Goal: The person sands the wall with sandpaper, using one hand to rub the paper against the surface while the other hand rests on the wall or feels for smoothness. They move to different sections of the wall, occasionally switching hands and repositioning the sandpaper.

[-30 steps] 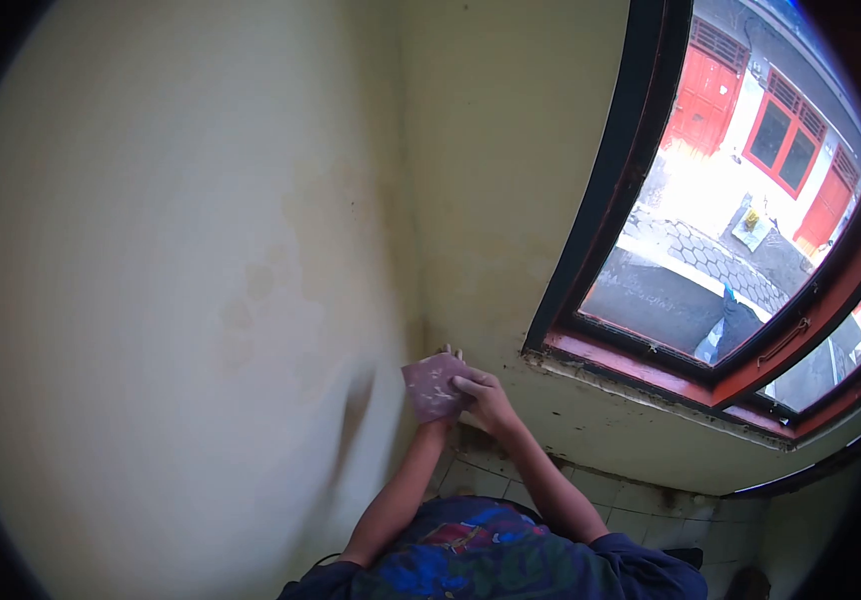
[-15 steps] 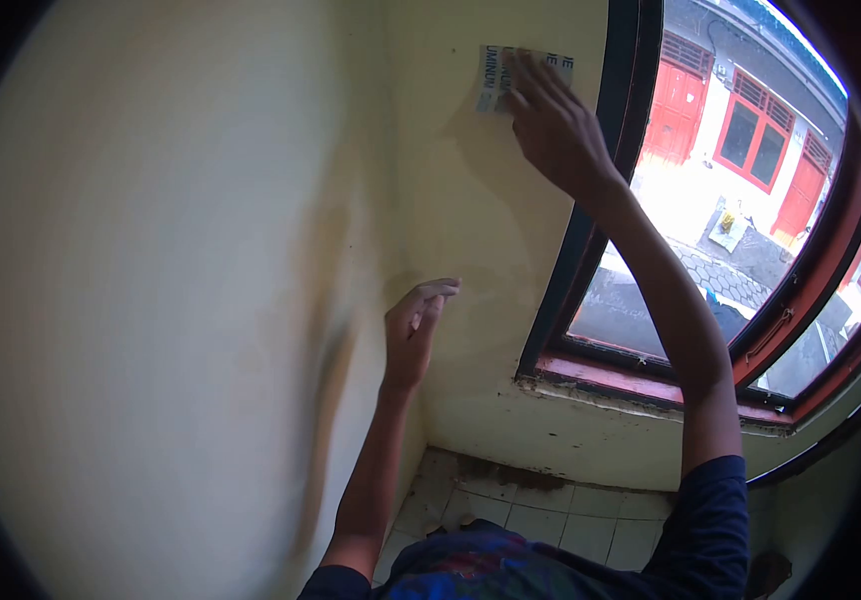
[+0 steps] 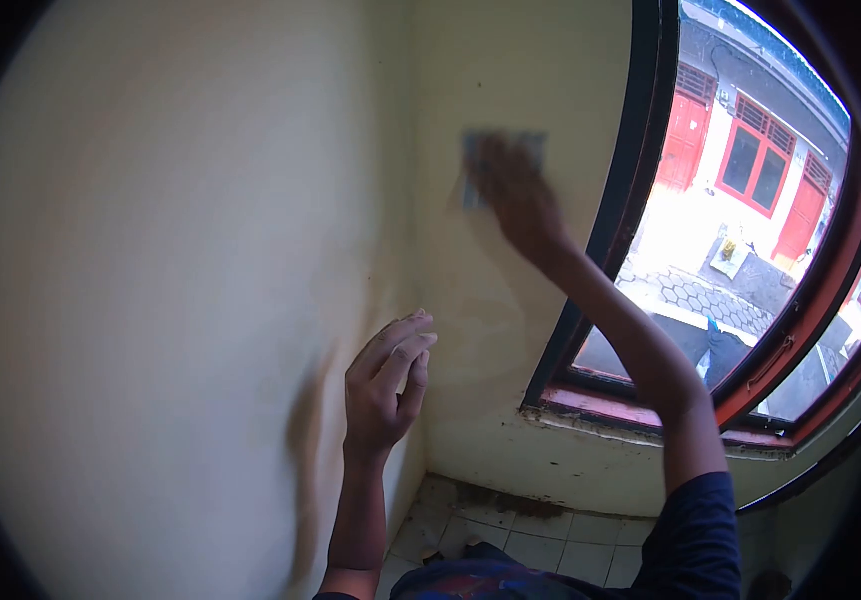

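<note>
My right hand [image 3: 516, 195] presses a flat sheet of sandpaper-like material [image 3: 533, 142] against the cream wall [image 3: 571, 90] left of the window. Motion blurs this hand, and the sheet's printing cannot be read. Lower down, my left hand [image 3: 388, 380] is raised near the wall corner, its fingers bent and its thumb close to them. No object shows in it.
On the right, a dark-framed window [image 3: 641, 130] with a red sill [image 3: 601, 405] looks onto a building with red doors. A plain wall [image 3: 171, 300] fills the left. Below lies a tiled floor [image 3: 531, 530] with a dirty patch along the wall.
My right hand and the sheet have moved down and slightly left along the wall. My left hand has shifted left and down, turning so that more of its fingers show.
</note>
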